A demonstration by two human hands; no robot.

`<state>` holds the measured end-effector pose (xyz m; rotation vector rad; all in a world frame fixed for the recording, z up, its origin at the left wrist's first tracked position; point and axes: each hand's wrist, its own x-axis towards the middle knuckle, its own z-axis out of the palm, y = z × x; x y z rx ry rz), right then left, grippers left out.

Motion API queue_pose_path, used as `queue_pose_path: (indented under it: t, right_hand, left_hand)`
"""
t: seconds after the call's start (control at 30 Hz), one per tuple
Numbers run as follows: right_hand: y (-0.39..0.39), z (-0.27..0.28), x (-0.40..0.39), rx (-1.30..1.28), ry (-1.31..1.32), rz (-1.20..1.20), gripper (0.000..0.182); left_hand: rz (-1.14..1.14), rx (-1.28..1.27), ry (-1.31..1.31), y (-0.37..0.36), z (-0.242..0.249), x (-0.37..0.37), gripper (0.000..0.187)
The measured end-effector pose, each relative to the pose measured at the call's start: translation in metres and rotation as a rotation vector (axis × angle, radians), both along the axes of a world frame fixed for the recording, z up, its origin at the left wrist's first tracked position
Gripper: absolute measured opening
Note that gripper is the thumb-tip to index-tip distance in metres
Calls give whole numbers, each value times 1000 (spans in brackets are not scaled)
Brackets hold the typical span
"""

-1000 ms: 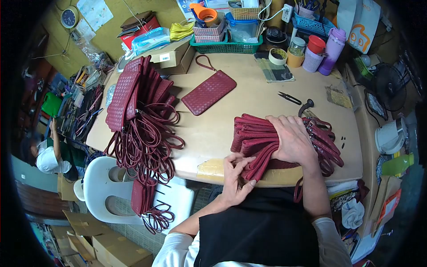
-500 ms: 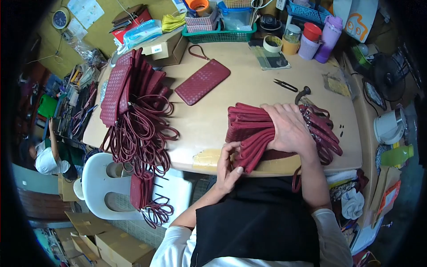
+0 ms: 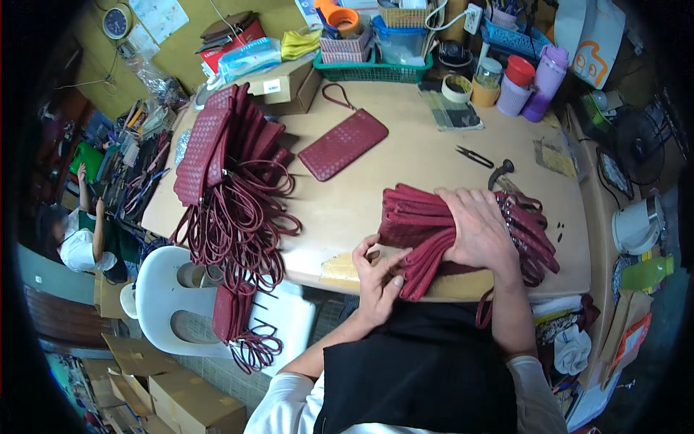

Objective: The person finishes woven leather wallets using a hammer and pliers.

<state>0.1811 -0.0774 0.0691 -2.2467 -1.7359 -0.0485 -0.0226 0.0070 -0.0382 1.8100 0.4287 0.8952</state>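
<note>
A bundle of dark red zip wristlet wallets (image 3: 416, 210) stands on edge at the table's front right, straps bunched at its right end. Across its top lies my right hand (image 3: 477, 231), its fingers wrapped over the far side to grip the bundle. My left hand (image 3: 377, 282) is at the bundle's left end, fingers spread and curved, fingertips touching the wallet ends. A single woven-pattern wristlet wallet (image 3: 343, 145) lies flat farther back. To the left, a large pile of the same wallets (image 3: 210, 152) lets its looped straps hang over the table edge.
Thread snips (image 3: 475, 156) and a hammer (image 3: 500, 173) lie beyond the bundle. A white chair (image 3: 163, 300) at the left bears more wallets (image 3: 231, 311). A green basket (image 3: 376, 70), tape roll (image 3: 457, 88) and purple bottle (image 3: 546, 83) line the back. Another person (image 3: 83, 242) is at far left.
The view has shifted slightly, so the table appears lower. My left fingers have loosened and spread at the wallet ends; my right hand keeps its grip. The other person's arms have moved.
</note>
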Motion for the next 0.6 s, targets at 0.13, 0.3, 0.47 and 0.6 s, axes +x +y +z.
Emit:
queue_pose_path:
  t: [0.13, 0.3, 0.47, 0.6]
  right_hand:
    - [0, 0, -1, 28, 13, 19, 85]
    - [1, -2, -1, 53, 3, 11, 84]
    - [-3, 2, -4, 18, -3, 9, 83]
    - [-9, 5, -13, -3, 30, 5, 80]
  left_hand:
    - [46, 115, -36, 0, 5, 2, 44]
    - [36, 139, -176, -7, 3, -8, 31]
    - [-30, -370, -293, -3, -5, -15, 26]
    - [16, -607, -360, -3, 3, -3, 47]
